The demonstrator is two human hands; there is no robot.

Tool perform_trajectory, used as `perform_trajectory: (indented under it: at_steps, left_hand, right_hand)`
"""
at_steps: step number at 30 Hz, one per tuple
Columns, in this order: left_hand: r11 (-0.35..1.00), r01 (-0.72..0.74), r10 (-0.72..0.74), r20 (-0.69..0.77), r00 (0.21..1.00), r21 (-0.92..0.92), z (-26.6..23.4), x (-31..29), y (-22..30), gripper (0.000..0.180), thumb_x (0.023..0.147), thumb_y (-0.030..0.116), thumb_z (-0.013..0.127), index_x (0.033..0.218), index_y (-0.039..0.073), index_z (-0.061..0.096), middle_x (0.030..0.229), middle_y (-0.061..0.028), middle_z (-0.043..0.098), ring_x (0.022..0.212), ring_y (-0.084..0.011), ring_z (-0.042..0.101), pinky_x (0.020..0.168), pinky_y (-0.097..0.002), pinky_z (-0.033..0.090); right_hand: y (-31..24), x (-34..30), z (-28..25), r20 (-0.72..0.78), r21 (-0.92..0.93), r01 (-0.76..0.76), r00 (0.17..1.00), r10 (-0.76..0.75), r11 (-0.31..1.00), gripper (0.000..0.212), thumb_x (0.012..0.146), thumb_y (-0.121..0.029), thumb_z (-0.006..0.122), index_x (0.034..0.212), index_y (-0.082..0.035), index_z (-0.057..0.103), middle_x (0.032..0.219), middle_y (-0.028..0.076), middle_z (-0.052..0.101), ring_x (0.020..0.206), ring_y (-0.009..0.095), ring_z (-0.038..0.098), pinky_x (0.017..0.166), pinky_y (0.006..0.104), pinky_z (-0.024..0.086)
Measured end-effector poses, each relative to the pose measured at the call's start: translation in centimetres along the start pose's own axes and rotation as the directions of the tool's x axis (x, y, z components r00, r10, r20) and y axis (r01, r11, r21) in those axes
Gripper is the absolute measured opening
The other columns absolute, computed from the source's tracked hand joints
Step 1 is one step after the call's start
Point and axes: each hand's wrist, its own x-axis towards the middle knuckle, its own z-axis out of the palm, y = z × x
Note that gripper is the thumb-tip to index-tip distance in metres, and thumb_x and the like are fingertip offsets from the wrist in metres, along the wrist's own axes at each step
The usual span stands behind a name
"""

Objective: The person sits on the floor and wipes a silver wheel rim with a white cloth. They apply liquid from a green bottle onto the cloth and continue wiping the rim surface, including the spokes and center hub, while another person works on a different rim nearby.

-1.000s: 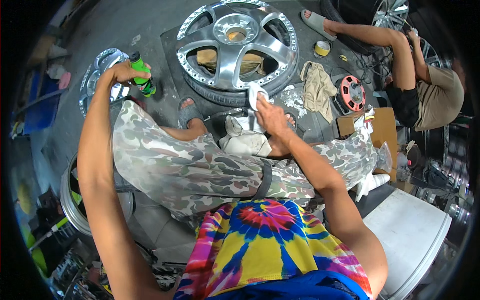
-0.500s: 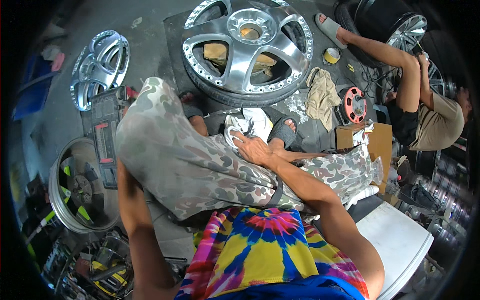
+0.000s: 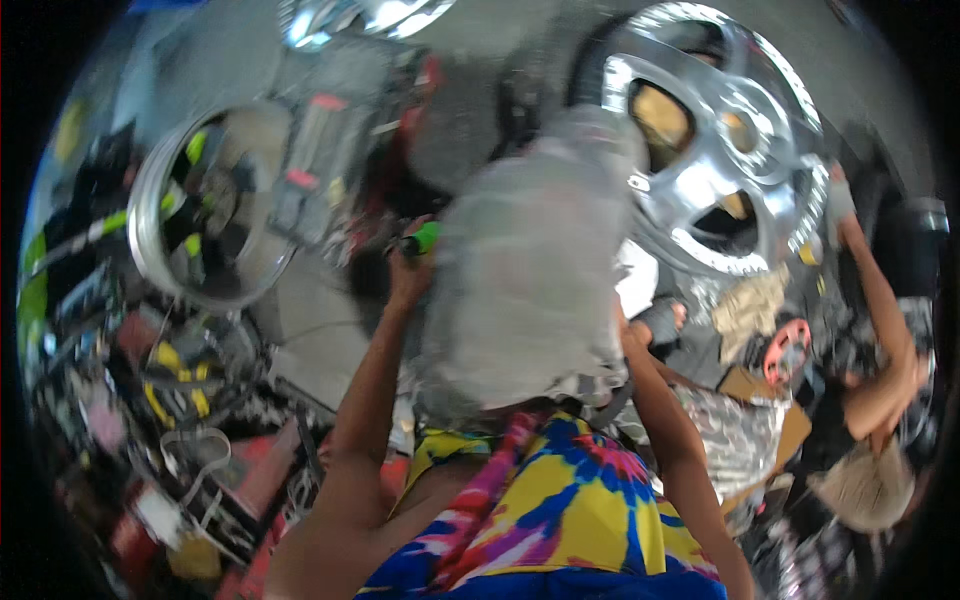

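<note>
Left arm (image 3: 370, 375): bare, running forward from the lower edge, slightly bent at the elbow. Left hand (image 3: 410, 262): fingers curled into a grip, blurred, on the outer side of the raised left leg (image 3: 530, 280). Right arm (image 3: 668, 415): bare, slanting forward and inward. Right hand (image 3: 624, 326): on the leg's other side, partly hidden; finger pose indistinct. Hands: well apart, left farther forward.
</note>
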Motion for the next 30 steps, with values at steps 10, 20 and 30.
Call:
perform_trajectory:
  at_steps: [10, 20, 30]
  left_hand:
    - [0.977, -0.064, 0.093, -0.134, 0.987, 0.205, -0.7, -2.0, -1.6, 0.06, 0.095, 0.047, 0.077, 0.137, 0.005, 0.066, 0.113, -0.0173, 0.076, 0.104, -0.0289, 0.074, 0.091, -0.0407, 0.056]
    - [0.93, -0.33, 0.282, 0.256, 0.925, 0.165, 2.1, 8.3, 4.3, 0.045, 0.093, 0.03, 0.081, 0.129, 0.006, 0.068, 0.113, -0.0152, 0.075, 0.106, -0.0295, 0.072, 0.093, -0.0395, 0.054]
    - [0.964, 0.113, -0.006, 0.404, 0.915, -0.242, -5.9, 2.7, 12.0, 0.046, 0.095, 0.03, 0.078, 0.131, 0.005, 0.066, 0.118, -0.015, 0.072, 0.11, -0.0294, 0.07, 0.096, -0.0393, 0.053]
  right_hand:
    - [2.8, -1.0, -2.0, -0.057, 0.156, -0.075, 0.995, 0.084, 0.985, 0.042, 0.101, -0.017, 0.06, 0.142, -0.011, 0.06, 0.137, 0.012, 0.063, 0.1, 0.03, 0.069, 0.088, 0.0408, 0.056]
    - [-4.1, 2.4, -10.4, -0.148, 0.819, -0.025, 0.956, 0.254, 0.573, 0.038, 0.102, -0.014, 0.06, 0.14, -0.007, 0.061, 0.116, 0.004, 0.068, 0.101, 0.015, 0.064, 0.09, 0.0325, 0.053]
    - [-10.2, 9.8, -16.8, -0.437, 0.805, 0.383, 0.899, 0.016, 0.453, 0.046, 0.094, 0.001, 0.056, 0.139, -0.007, 0.058, 0.122, 0.006, 0.07, 0.113, 0.015, 0.064, 0.101, 0.0336, 0.05]
